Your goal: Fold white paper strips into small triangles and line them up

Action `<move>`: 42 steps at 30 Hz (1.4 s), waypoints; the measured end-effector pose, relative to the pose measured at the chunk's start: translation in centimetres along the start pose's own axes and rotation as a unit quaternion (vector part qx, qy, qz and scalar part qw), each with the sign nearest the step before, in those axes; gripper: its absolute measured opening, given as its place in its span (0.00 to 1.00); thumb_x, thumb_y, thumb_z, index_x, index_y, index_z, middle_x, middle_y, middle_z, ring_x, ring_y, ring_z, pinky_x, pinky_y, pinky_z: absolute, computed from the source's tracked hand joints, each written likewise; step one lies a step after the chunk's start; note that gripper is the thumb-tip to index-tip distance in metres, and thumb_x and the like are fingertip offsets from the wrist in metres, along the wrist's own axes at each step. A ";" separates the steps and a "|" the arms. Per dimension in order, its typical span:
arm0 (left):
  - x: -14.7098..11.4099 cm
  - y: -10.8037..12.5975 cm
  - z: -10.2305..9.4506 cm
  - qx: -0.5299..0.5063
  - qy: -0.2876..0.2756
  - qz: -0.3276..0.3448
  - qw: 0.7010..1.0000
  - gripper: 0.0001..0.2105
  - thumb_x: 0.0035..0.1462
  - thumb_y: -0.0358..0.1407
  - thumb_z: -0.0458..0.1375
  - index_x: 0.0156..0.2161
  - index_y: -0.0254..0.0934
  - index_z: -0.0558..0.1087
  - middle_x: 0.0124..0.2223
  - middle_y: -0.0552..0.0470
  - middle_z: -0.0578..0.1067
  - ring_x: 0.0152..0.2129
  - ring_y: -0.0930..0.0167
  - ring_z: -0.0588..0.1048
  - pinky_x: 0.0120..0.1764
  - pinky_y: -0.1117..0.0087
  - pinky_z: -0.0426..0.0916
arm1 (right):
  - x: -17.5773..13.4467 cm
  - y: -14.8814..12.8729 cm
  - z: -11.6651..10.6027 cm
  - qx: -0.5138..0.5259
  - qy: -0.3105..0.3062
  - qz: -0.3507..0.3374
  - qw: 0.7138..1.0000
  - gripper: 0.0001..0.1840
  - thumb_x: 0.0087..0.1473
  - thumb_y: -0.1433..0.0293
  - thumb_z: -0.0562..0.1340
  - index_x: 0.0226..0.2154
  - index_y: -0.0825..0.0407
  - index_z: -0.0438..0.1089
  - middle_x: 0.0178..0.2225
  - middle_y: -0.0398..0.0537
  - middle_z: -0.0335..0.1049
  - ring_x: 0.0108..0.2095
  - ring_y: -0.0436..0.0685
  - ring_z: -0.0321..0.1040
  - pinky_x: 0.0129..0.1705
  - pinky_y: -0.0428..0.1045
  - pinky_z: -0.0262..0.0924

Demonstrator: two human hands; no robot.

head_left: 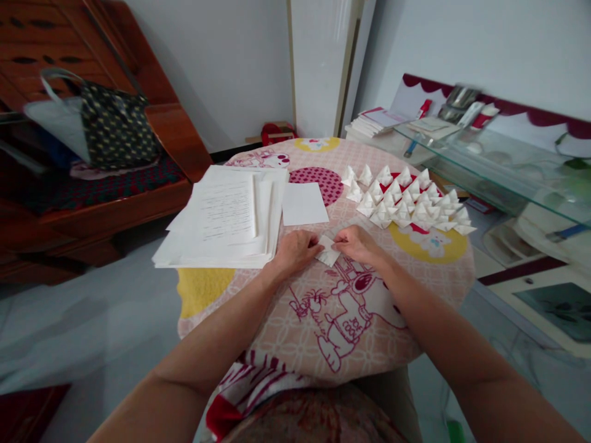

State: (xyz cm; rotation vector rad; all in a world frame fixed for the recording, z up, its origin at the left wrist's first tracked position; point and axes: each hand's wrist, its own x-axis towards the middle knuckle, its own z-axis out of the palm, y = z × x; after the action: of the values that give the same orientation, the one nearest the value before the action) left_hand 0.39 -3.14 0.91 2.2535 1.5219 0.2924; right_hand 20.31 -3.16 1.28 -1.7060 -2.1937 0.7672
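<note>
A small folded piece of white paper (pixel 329 252) is pinched between my two hands, low over the patterned cloth. My left hand (pixel 298 251) grips its left edge with thumb and finger closed. From the other side my right hand (pixel 357 244) holds the right edge in a like pinch. Just beyond them lies a flat white paper sheet (pixel 305 204). To the right stand rows of several small folded paper pieces (pixel 394 192) with pointed tops. A stack of papers (pixel 221 218), the top one printed, spreads out left of my hands.
A pink cartoon-print cloth (pixel 277 329) covers the round table. On the right is a glass shelf (pixel 503 169) with metal bowls (pixel 462 98) and papers (pixel 376 120). A wooden bench (pixel 170 135) at left bears a dark patterned bag (pixel 117 126).
</note>
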 end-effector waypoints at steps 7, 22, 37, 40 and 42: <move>0.1 0.1 0.1 0.011 0.003 -0.023 1.000 0.12 0.61 0.40 0.58 0.37 0.35 0.81 0.33 0.46 0.80 0.32 0.68 0.75 0.36 0.68 0.63 | 0.4 -0.2 0.0 -0.004 -0.005 0.021 1.000 0.07 0.54 0.71 0.67 0.26 0.54 0.77 0.20 0.42 0.69 0.22 0.48 0.62 0.24 0.45 0.50; 0.8 0.0 0.8 0.047 0.010 -0.026 0.998 0.12 0.61 0.39 0.58 0.35 0.34 0.81 0.31 0.44 0.78 0.33 0.64 0.75 0.37 0.65 0.65 | 0.8 -1.2 -0.3 -0.032 -0.032 0.064 0.997 0.06 0.55 0.71 0.68 0.27 0.55 0.77 0.24 0.46 0.74 0.26 0.51 0.67 0.28 0.46 0.53; 0.3 -0.4 2.1 -0.030 0.090 0.196 0.976 0.11 0.58 0.24 0.55 0.40 0.35 0.78 0.43 0.46 0.79 0.44 0.66 0.74 0.48 0.65 0.70 | 1.1 -0.4 0.3 -0.028 0.000 0.053 0.998 0.07 0.51 0.69 0.69 0.25 0.54 0.76 0.24 0.47 0.74 0.27 0.53 0.67 0.28 0.47 0.53; 0.6 -0.8 2.4 -0.016 0.053 0.219 0.974 0.12 0.60 0.24 0.53 0.35 0.35 0.79 0.39 0.46 0.79 0.42 0.65 0.75 0.47 0.65 0.70 | 1.1 -0.1 0.3 -0.016 -0.002 0.061 0.998 0.06 0.49 0.68 0.70 0.26 0.54 0.76 0.25 0.46 0.74 0.27 0.52 0.67 0.28 0.47 0.53; 0.6 -1.0 2.5 -0.010 0.048 0.224 0.973 0.13 0.59 0.24 0.52 0.36 0.36 0.80 0.41 0.46 0.79 0.43 0.65 0.75 0.47 0.64 0.71 | 1.0 -0.2 0.2 -0.019 0.006 0.075 0.997 0.05 0.48 0.69 0.71 0.27 0.53 0.76 0.26 0.46 0.75 0.28 0.53 0.67 0.29 0.47 0.54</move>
State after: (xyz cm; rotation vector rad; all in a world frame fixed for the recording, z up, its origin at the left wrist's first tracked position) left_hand 0.71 -2.78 -1.78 2.5803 1.0274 0.5481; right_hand 19.78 -2.28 1.06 -1.9065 -2.1048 0.7521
